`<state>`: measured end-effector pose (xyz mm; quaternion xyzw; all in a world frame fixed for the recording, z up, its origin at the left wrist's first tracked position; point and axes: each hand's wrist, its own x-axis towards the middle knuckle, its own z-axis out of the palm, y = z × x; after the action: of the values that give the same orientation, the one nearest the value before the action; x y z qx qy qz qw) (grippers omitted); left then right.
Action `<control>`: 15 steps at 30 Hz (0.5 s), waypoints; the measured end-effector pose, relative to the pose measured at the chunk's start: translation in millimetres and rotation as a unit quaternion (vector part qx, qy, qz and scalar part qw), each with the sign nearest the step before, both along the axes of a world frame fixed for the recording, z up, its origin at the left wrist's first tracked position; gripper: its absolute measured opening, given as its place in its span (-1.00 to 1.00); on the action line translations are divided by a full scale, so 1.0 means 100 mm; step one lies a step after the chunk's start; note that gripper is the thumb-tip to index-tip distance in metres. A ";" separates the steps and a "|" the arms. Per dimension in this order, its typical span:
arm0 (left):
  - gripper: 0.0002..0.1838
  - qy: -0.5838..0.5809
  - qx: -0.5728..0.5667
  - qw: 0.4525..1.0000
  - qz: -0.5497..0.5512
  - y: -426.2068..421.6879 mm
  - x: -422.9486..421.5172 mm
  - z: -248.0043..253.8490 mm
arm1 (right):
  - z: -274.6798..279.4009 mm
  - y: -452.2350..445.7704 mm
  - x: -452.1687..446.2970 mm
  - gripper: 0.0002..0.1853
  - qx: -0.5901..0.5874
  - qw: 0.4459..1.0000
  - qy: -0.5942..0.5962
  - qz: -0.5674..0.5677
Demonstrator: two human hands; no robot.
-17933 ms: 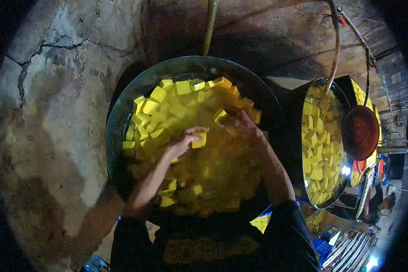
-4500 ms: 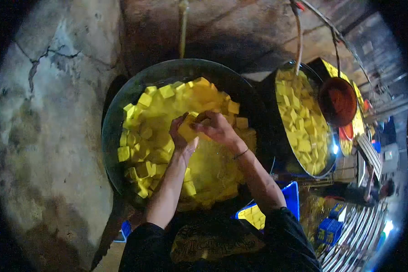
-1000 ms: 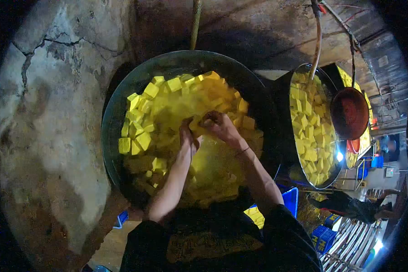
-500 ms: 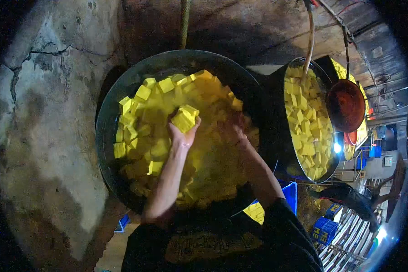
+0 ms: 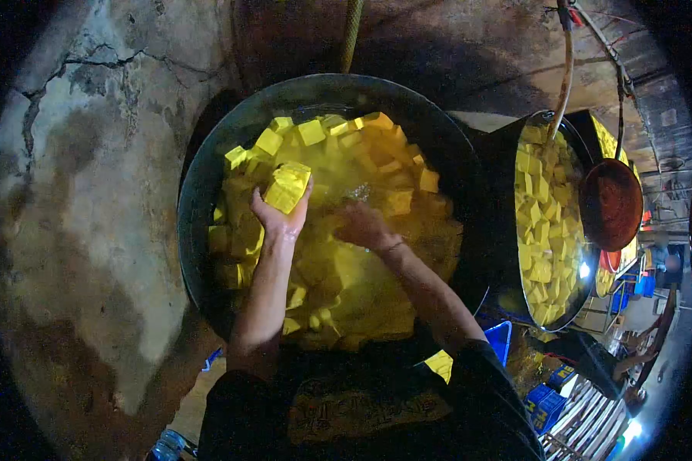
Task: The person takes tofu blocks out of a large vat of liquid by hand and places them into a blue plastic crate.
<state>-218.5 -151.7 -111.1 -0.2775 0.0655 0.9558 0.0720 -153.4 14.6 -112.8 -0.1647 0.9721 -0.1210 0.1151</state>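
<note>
My left hand (image 5: 281, 221) is closed around a yellow tofu block (image 5: 289, 187) and holds it above the liquid in a large round dark vat (image 5: 200, 165). To the right of it, my right hand (image 5: 363, 226) is partly in the yellow liquid, fingers stretched toward the left, with nothing visible in them. Small bubbles (image 5: 357, 194) float just beyond that hand. Many more tofu blocks (image 5: 311, 132) lie in the vat, some above the surface and others under it, around both hands.
A second vat full of yellow blocks (image 5: 544, 230) stands to the right. A reddish round pan (image 5: 612, 203) hangs beside it. Blue crates (image 5: 546, 407) and a bent-over person (image 5: 592, 357) are at the lower right. A cracked wall (image 5: 92, 192) borders the left.
My left hand has shifted slightly left, still holding the tofu block. My right hand has moved left from the vat's right side toward the middle. The camera view has shifted a little.
</note>
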 end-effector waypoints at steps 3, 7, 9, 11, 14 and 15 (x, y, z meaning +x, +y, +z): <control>-0.41 -0.001 -0.059 0.998 -0.008 -0.02 0.06 0.03 | -0.58 -0.21 -0.04 -0.55 0.082 0.995 0.016 0.063; -0.45 0.014 0.003 1.000 -0.003 -0.15 0.14 -0.11 | 0.15 0.02 0.01 -0.56 0.026 0.995 -0.098 0.026; -0.42 0.005 -0.023 0.999 -0.029 -0.10 0.17 -0.18 | 0.16 0.24 0.09 -0.55 -0.276 0.950 -0.125 -0.077; -0.41 0.010 -0.032 0.998 -0.045 -0.01 0.20 -0.20 | 0.39 0.29 0.21 -0.57 -0.421 0.885 -0.160 -0.120; -0.57 -0.093 -0.108 0.984 -0.106 0.26 0.33 -0.12 | 0.56 0.32 0.43 -0.55 -0.623 0.744 -0.175 -0.166; -0.60 -0.075 -0.108 0.982 -0.137 0.33 0.38 -0.07 | 0.61 0.33 0.48 -0.54 -0.653 0.719 -0.164 -0.171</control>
<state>-180.0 -118.5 -118.4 -0.3432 0.2002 0.9005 0.1766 -105.6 47.4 -51.5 -0.0076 0.6292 -0.7688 0.1137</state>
